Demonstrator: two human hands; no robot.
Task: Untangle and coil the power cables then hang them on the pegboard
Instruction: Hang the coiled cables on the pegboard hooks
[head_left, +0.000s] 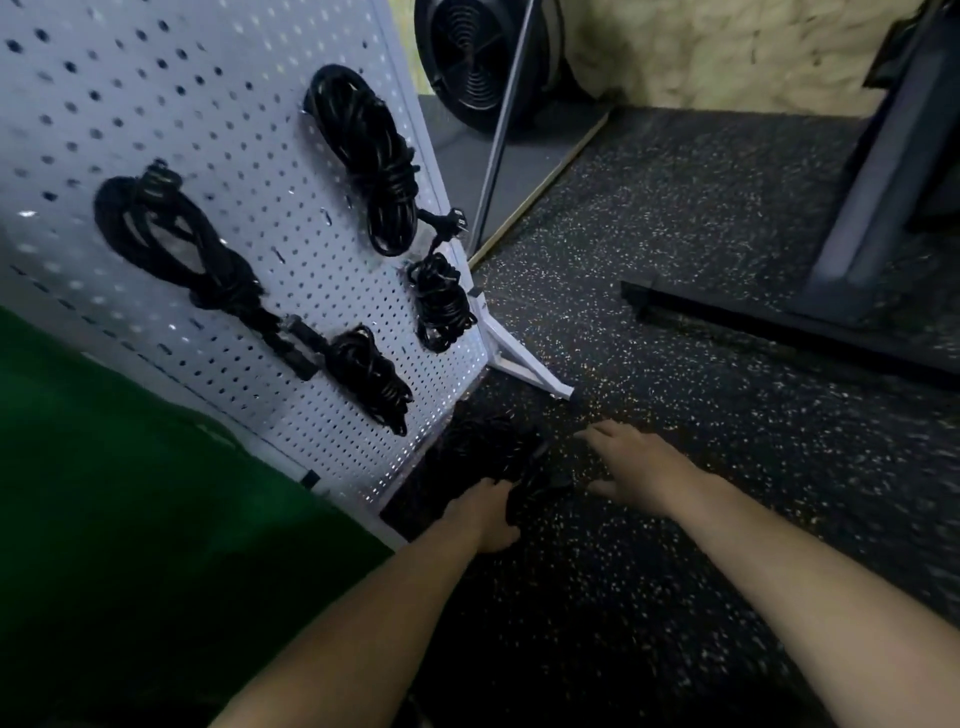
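Head view: the left hand (485, 517) curls its fingers round the tangled cable (498, 447) on the floor (675, 545) by the pegboard (249, 156); the right hand (636, 467) has its fingers spread and empty, just beside it. Pulling one clump could tighten knots — or snag a loop on the foot (524, 364) beyond the fingers.

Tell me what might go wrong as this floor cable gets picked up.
The cable tangle lies close to the white foot of the pegboard; lifting it may snag there and jolt the board.
A jolt might shake loose the lowest hanging coil just above.
Black cable on dark floor: the left hand, gripping it, and the open right hand may miss a trailing loop.
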